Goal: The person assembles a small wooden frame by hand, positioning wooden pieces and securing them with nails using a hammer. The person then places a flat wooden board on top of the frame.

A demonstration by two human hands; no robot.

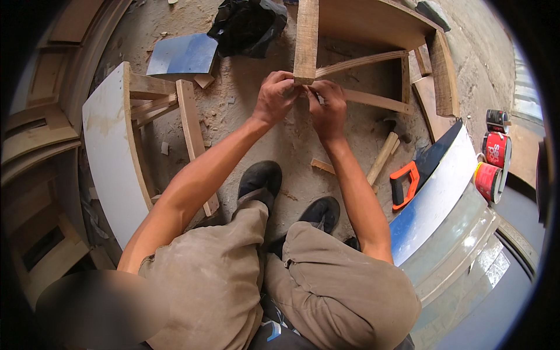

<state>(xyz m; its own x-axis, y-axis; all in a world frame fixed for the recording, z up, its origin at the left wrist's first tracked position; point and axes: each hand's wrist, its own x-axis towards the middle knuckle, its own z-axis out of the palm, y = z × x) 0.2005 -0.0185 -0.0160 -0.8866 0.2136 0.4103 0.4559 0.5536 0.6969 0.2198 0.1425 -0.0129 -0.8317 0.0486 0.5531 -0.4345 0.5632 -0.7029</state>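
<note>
A rough wooden leg (306, 44) of a plywood frame (373, 26) points toward me at the top centre. At its near end my left hand (274, 99) is closed, fingers bent at the leg's left lower corner. My right hand (328, 111) meets it from the other side, thumb and fingers pinched just under the leg end. The fingertips of both hands nearly touch; whatever is between them is too small or hidden to make out. Two thin wooden strips (376, 100) run behind the right hand to the frame's right side.
A hammer (385, 154) lies on the floor right of my shoes. Beyond it, an orange-handled saw (408, 181) rests against a blue-and-white board (437, 192). Red cans (489, 178) stand farther right. At left is another wooden frame (111, 140); a black plastic bag (248, 26) lies behind.
</note>
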